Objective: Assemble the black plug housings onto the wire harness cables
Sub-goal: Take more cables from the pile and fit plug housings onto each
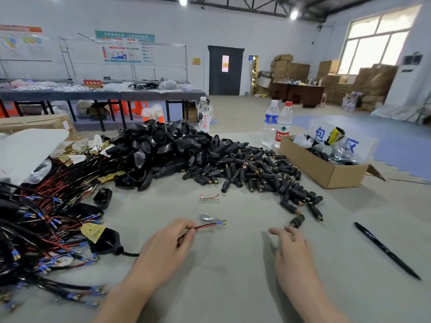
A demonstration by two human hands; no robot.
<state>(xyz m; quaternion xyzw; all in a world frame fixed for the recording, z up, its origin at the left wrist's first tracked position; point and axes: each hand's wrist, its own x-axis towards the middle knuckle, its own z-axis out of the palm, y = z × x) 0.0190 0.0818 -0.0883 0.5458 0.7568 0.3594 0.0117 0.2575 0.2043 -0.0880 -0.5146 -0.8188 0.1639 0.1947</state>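
Thin red-and-black harness cable (205, 226) pinched in left hand (168, 243), low over grey tabletop (233, 287). Right hand (291, 245) empty, fingers spread, just beside stubby black brass-tipped plug housing (297, 221). Fetching stage, seemingly; next: grasp housing, align with cable end.

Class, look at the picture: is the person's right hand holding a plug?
No: the right hand is open and empty, and the nearest plug lies on the table beyond its fingertips.
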